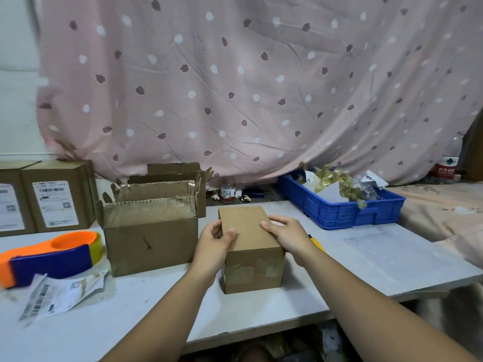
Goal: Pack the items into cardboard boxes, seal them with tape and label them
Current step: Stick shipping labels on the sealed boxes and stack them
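- A small closed cardboard box (pixel 248 231) stands on the surface (pixel 366 257), straight ahead, its long axis running away from the person.
- The left hand (pixel 217 240) grips the box's left top edge, thumb on the lid and fingers curled down the side.
- The right hand (pixel 287 232) rests over the right top edge, its fingers fairly flat on the lid, gripping nothing.
- The tape dispenser (pixel 49 257) and loose labels (pixel 60 293) lie well to the left, so the left hand is probably better placed to reach them.

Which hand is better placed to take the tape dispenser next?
Left, probably. The tape dispenser lies left of the box; the left hand is nearer, and the right hand can steady the box.
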